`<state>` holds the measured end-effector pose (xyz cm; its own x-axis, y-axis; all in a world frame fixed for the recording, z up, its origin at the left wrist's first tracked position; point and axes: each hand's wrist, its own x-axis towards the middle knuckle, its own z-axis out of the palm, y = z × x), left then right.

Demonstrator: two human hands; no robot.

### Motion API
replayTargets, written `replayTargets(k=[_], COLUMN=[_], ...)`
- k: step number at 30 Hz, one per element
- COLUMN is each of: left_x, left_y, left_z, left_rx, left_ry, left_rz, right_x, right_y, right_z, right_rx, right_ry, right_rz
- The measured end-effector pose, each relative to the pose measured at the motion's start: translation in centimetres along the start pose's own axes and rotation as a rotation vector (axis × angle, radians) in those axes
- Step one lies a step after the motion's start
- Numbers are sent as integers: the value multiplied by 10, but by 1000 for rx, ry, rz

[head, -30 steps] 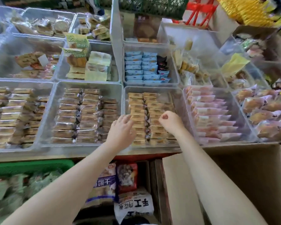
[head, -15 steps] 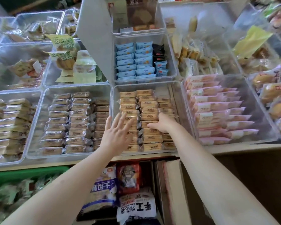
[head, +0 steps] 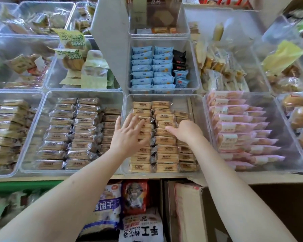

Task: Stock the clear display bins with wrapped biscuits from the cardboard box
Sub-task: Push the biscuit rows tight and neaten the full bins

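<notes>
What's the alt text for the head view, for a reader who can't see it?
Both hands reach into a clear bin of tan wrapped biscuits: the left hand lies flat with fingers spread on the left rows, the right hand rests on the right rows, its fingers hidden. Other bins of snacks surround it; an open cardboard box stands below at right.

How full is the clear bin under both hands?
Mostly full: the clear bin holds three columns of tan wrapped biscuits; its back right corner is bare.
</notes>
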<state>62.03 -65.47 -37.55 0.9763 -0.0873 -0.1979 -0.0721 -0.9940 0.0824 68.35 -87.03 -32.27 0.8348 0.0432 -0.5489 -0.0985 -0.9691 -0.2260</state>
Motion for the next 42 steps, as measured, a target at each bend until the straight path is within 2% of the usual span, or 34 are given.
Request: replayTargets(k=[2,4,7,9,13,19,24,26,31,34,39,42], left_x=[-1,-1,0,0,1,2,1,1,0,0,0,0], left_y=[0,-1,-3,-3,-5,-5,-3,-3,-3,-3,-2,-2], left_z=[2,3,3,3,4,4,2,2,0,0,-1,-1], left_rx=[-18,-40,-187,-274,-282,-287,-273,-270,-294,-295,-308,-321], left_ry=[20,53,77,68,48,42,38,41,31,34,31,37], left_rz=[-45,-134,-318,-378,-342,-338,-361,-360,-358,-350,-340,-340], right_x=[6,15,28,35,45,41,27,28,43,43,22,15], right_y=[-16,-37,-64,-75,-90,-82,-75,-78,-85,-86,-79,-74], right_z=[-1,7,17,24,36,32,31,35,43,44,41,47], right_rx=[-60,-4,111,87,79,140,-51,-90,116,141,-28,-178], right_ry=[264,386,270,248,255,168,305,304,277,268,398,364], right_rz=[10,-85,-207,-190,-121,-232,-208,-190,-153,-142,-156,-107])
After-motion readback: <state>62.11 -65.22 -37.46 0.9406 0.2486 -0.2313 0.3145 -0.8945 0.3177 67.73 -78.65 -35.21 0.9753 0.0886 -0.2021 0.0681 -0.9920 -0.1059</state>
